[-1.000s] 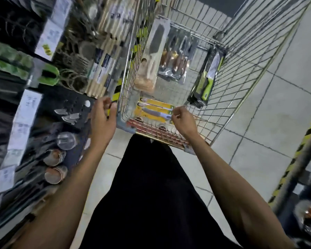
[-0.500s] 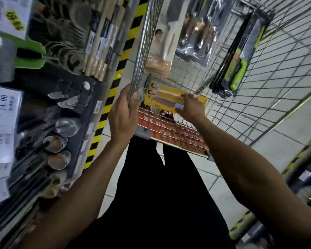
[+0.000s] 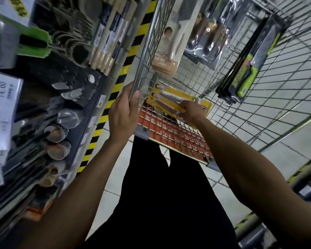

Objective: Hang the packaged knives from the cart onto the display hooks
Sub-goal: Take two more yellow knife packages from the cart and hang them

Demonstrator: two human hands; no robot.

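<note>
A wire shopping cart (image 3: 269,97) stands in front of me with packaged knives inside. A yellow knife package (image 3: 166,99) lies at the near end of the basket, and my right hand (image 3: 191,111) reaches in and grips it. My left hand (image 3: 123,115) grips the cart's near left rim. Further in lean a beige-carded knife pack (image 3: 169,45), a clear pack of brown-handled knives (image 3: 208,29) and a black pack with a green-handled knife (image 3: 246,71). No display hooks are plainly visible.
Shelving on the left carries kitchen tools: metal cups (image 3: 57,133), wooden rolling pins (image 3: 104,36), a green-carded tool (image 3: 32,42) and price labels (image 3: 3,88). Black-and-yellow tape (image 3: 115,90) marks the shelf edge. Tiled floor (image 3: 291,144) lies to the right.
My right hand left the cart's handle, reached into the basket and took hold of the yellow package. The view tipped closer to the cart; my left hand kept its grip on the rim.
</note>
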